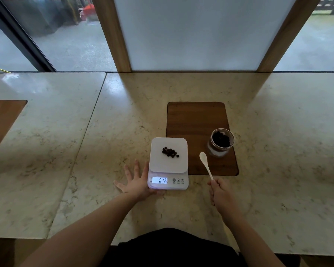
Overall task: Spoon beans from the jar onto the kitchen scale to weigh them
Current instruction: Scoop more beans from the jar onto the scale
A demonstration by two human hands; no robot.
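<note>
A white kitchen scale (178,164) sits on the marble counter, its lit display reading 0.12. A small pile of dark beans (170,152) lies on its platform. To the right, an open glass jar (221,142) with dark beans inside stands on a wooden inlay. My right hand (219,190) grips the handle end of a white spoon (205,164); its empty bowl points up toward the jar. My left hand (135,182) rests flat with fingers spread against the scale's left front corner.
The wooden inlay (197,120) lies flush in the marble counter (85,151) behind and right of the scale. Another wooden panel (2,120) shows at the far left. A window and wooden frame posts rise behind the counter's back edge.
</note>
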